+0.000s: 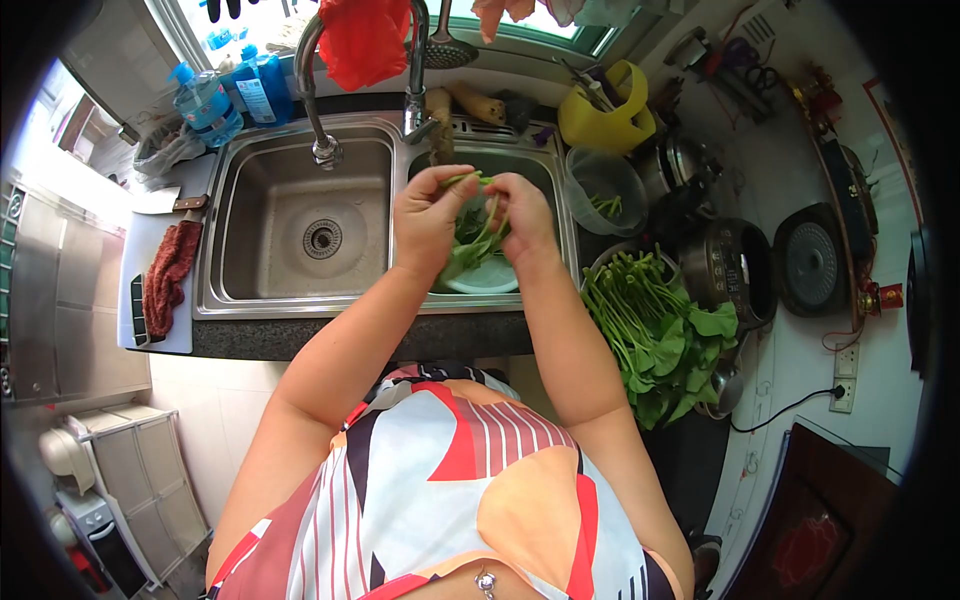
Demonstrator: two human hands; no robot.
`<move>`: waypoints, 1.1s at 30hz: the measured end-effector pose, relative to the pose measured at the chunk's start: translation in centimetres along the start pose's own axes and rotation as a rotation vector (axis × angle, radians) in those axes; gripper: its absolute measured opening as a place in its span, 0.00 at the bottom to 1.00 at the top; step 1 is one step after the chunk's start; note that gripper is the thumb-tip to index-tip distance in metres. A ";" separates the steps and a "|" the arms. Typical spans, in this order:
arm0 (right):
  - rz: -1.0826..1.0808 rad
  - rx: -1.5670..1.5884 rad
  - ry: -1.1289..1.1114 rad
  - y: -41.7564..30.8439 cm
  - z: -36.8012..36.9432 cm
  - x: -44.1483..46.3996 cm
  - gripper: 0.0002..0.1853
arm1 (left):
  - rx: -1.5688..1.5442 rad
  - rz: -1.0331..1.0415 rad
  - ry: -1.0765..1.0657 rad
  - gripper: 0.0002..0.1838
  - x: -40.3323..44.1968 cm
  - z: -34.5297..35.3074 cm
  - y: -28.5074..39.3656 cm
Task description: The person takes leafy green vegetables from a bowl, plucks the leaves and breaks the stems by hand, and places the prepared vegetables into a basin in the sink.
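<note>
"Where is the leafy stalk (pixel 472 250)?"

"Above the right basin (pixel 465 303), its leafy end hanging down."

"And the grip?"

"Clamped on the leafy stalk: the left hand (pixel 428 222) and the right hand (pixel 525 222) both pinch it, close together."

"Underneath?"

"A pale dish (pixel 485 277), partly hidden."

"Farther out?"

"Right of that basin stands a clear tub (pixel 598 172) with green pieces (pixel 606 206) inside; near it, a heap of leafy greens (pixel 660 345) spreads over the dark bench (pixel 280 338). The left basin (pixel 270 200), with its round drain (pixel 322 238), lies opposite."
</note>
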State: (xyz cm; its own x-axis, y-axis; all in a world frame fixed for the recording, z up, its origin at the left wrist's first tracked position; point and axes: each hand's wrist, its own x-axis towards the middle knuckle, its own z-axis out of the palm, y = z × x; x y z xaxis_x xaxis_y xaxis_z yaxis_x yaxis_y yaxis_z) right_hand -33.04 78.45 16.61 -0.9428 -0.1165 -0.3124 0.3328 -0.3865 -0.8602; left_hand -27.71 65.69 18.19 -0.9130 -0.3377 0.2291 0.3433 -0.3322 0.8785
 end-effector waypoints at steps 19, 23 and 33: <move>0.005 0.543 0.368 1.8 -6.1 3.2 0.08 | 0.539 -0.418 -0.423 0.08 -1.2 -2.0 -3.3; 0.022 0.625 0.326 0.3 -3.7 1.2 0.09 | 1.002 0.048 -0.507 0.11 -2.9 -0.4 -3.9; -0.087 0.790 0.381 -0.4 -3.6 -0.1 0.12 | 0.566 -0.550 -0.449 0.15 -2.7 0.4 -4.6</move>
State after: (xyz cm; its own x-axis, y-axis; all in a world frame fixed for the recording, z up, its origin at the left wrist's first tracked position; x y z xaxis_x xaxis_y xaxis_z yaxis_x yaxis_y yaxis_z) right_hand -33.02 81.89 15.48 -0.8464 0.2014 -0.4930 0.0154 -0.9161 -0.4006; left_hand -26.90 68.50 13.66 -0.9568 0.1553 -0.2458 -0.2177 0.1779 0.9597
